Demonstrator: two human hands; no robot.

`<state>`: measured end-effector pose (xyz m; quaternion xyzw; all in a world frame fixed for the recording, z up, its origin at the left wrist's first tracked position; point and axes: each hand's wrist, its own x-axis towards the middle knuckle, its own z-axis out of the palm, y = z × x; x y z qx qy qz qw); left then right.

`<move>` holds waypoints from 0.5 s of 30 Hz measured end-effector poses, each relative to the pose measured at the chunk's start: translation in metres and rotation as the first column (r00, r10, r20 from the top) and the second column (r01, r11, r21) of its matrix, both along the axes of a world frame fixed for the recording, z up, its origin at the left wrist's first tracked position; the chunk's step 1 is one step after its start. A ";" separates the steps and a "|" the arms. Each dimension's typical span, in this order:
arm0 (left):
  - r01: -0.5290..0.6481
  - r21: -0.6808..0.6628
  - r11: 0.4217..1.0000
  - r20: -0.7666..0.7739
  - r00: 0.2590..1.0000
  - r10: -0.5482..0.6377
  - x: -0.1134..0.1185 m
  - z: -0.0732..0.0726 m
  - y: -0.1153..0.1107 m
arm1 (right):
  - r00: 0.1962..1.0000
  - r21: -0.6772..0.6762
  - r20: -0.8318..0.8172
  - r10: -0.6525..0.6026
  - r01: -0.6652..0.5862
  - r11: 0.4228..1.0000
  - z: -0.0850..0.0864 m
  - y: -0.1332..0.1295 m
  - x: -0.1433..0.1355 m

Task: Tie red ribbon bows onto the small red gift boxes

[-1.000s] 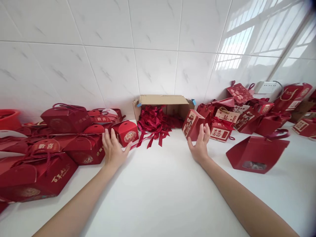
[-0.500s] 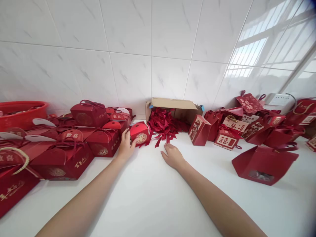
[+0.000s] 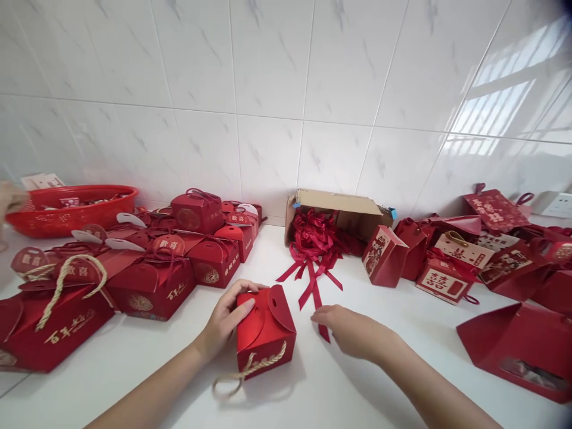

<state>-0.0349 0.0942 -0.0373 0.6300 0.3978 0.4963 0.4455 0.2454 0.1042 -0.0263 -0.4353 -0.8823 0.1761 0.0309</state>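
Observation:
My left hand (image 3: 230, 313) grips the left side of a small bright red box (image 3: 267, 328), its thumb on the top flap. A twisted cream cord (image 3: 263, 363) hangs from the box front and loops onto the white table. To the right of the box, my right hand (image 3: 346, 326) is closed on the end of a dark red ribbon (image 3: 318, 298). That ribbon trails back to a heap of red ribbons (image 3: 313, 235), which spills out of a cardboard box (image 3: 337, 201) lying open toward me.
Several red gift boxes (image 3: 154, 286) crowd the left, with a red plastic basket (image 3: 80, 217) behind. More red boxes (image 3: 388, 253) stand on the right, one windowed box (image 3: 513, 345) nearest. White wall tiles rise behind. A blurred shape (image 3: 11, 199) shows at the far left edge.
The small red box has come closer to me in my left hand, its corded side now facing me. My right hand has drawn a ribbon end out toward me. The view has shifted left.

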 end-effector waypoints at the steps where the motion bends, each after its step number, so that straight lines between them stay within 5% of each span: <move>1: -0.012 0.014 1.000 -0.006 1.000 0.012 0.002 -0.001 0.003 | 0.998 0.004 -0.059 0.010 -0.010 1.000 -0.002 0.006 0.004; 7: 0.035 0.255 0.966 -0.256 0.966 0.033 0.011 0.012 0.026 | 0.986 0.023 -0.163 0.031 -0.028 0.999 -0.010 0.036 0.010; 11: 0.011 0.306 0.952 -0.458 0.878 0.137 0.016 0.045 0.023 | 0.894 0.170 -0.436 -0.104 0.196 0.966 0.023 0.039 0.014; 13: 0.026 0.246 0.969 -0.561 0.819 0.120 0.019 0.057 0.013 | 0.725 0.287 -0.678 -0.119 0.411 0.865 0.053 0.034 0.022; 15: 0.037 0.213 0.976 -0.619 0.778 0.105 0.023 0.061 0.003 | 0.500 0.363 -0.866 -0.009 0.639 0.678 0.084 0.024 0.031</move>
